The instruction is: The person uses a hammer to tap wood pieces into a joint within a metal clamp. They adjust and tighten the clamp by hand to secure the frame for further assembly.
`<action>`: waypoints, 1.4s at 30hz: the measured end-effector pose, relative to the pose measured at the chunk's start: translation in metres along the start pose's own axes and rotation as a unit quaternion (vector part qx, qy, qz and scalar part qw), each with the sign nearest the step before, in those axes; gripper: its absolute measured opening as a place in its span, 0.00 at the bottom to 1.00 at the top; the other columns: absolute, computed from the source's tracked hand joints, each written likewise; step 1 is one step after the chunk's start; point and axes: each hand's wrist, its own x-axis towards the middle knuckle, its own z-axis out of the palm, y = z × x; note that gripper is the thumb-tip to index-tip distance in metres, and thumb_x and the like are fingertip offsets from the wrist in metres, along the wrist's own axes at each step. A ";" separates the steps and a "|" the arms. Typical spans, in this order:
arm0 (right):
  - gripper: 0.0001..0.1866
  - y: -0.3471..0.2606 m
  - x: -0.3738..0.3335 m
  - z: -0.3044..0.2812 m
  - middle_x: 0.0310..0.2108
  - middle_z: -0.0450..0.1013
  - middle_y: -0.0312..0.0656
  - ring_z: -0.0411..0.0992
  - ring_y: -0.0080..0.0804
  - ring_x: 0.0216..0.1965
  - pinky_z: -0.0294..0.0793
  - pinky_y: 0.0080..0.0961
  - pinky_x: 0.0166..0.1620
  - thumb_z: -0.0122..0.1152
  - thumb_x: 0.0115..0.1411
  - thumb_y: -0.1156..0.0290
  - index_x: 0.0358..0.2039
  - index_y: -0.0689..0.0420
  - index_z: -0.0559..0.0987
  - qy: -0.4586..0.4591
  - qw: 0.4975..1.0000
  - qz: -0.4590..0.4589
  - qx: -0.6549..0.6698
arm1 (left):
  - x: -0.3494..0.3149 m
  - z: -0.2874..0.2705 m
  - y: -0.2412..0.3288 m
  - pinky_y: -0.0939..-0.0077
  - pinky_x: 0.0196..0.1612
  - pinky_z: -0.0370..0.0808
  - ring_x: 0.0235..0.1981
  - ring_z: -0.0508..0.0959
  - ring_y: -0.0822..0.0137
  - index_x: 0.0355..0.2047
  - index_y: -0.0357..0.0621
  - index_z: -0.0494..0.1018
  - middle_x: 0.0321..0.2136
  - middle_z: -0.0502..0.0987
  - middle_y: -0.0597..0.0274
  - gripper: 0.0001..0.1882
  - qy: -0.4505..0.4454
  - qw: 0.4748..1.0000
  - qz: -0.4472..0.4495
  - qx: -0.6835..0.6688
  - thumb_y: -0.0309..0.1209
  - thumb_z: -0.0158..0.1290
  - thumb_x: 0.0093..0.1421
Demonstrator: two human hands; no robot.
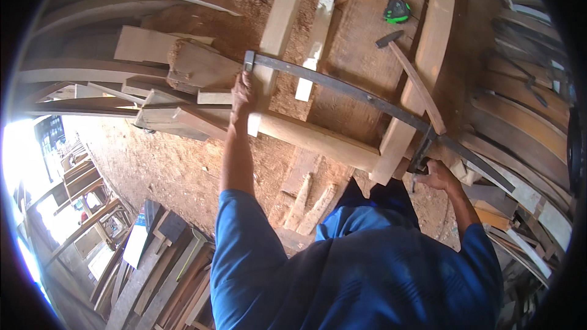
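A long dark metal bar clamp (pixel 342 86) lies across two pale wooden beams (pixel 278 33) that run away from me, joined near my end by a wooden crosspiece (pixel 318 136). My left hand (pixel 243 93) is closed around the clamp's left jaw, beside the left beam. At the clamp's right jaw, below the bar, my right hand (pixel 437 176) has its fingers curled around the screw end, which is partly hidden. A hammer (pixel 417 79) with a wooden handle rests over the right beam (pixel 435 36), its handle end touching or close to the bar.
A green and black tape measure (pixel 397 11) lies on a wide board (pixel 373 43) between the beams, near a white-marked wood strip (pixel 318 43). Wood offcuts (pixel 199 64) are piled at the left. Stacked boards (pixel 520 116) line the right. Sawdust covers the floor (pixel 153 159).
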 end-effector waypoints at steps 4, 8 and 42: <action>0.23 -0.012 -0.022 0.018 0.35 0.77 0.55 0.77 0.47 0.40 0.74 0.44 0.45 0.65 0.50 0.59 0.40 0.64 0.78 0.084 0.985 0.043 -0.144 | -0.010 0.006 -0.012 0.42 0.46 0.67 0.46 0.71 0.28 0.48 0.42 0.71 0.40 0.75 0.31 0.33 0.013 0.997 -0.067 -0.042 0.57 0.29 0.68; 0.19 0.012 -0.007 0.028 0.29 0.76 0.54 0.77 0.50 0.34 0.75 0.43 0.40 0.66 0.48 0.59 0.34 0.63 0.79 0.105 0.962 0.068 -0.241 | -0.009 -0.002 0.026 0.41 0.47 0.66 0.47 0.70 0.27 0.49 0.42 0.70 0.41 0.74 0.29 0.36 -0.018 0.998 -0.066 0.003 0.60 0.27 0.67; 0.25 0.045 0.020 0.040 0.29 0.78 0.51 0.78 0.44 0.34 0.75 0.38 0.39 0.72 0.45 0.52 0.32 0.61 0.79 -0.216 0.971 0.079 0.064 | 0.014 0.004 0.046 0.38 0.47 0.65 0.45 0.69 0.26 0.44 0.39 0.69 0.41 0.73 0.28 0.35 -0.032 0.998 -0.013 0.045 0.58 0.24 0.68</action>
